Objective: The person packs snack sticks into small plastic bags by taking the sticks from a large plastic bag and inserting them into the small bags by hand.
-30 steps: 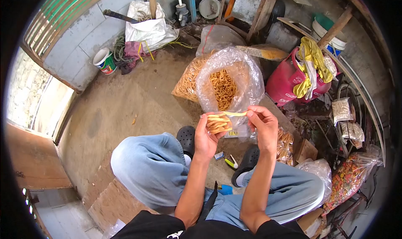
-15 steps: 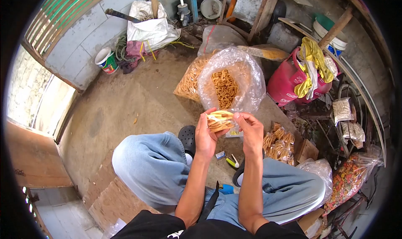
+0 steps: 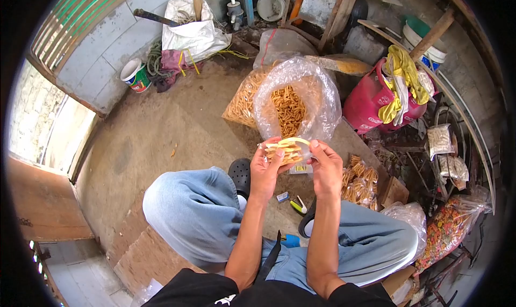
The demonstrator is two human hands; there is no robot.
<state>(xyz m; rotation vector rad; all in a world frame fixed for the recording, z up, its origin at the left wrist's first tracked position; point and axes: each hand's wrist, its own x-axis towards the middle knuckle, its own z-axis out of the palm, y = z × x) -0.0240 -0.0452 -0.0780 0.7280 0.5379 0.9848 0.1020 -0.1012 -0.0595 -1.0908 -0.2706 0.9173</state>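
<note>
A small clear plastic bag of snack sticks [image 3: 285, 153] is held up between my hands, in front of the large bag. My left hand [image 3: 265, 172] is closed around its left side, thumb on the front. With thumb and fingers pinched, my right hand [image 3: 325, 169] grips the right end of the bag. A pale yellow curved strip [image 3: 294, 140] arches along the top toward my right fingertips; I cannot tell what it is. Just beyond stands a large open clear bag [image 3: 325, 105] with brown snack sticks [image 3: 288, 111] inside.
Filled small packets [image 3: 359, 186] lie in a pile by my right knee. A green-handled tool [image 3: 297, 206] and a small blue-white box [image 3: 282, 197] are on the floor between my feet. Pink gas cylinders [image 3: 365, 105] stand at right, and a paint bucket [image 3: 136, 76] at left.
My right hand has shifted slightly right and down, away from my left. The yellow strip now arches higher, and my left thumb has come over the front of the bag.
</note>
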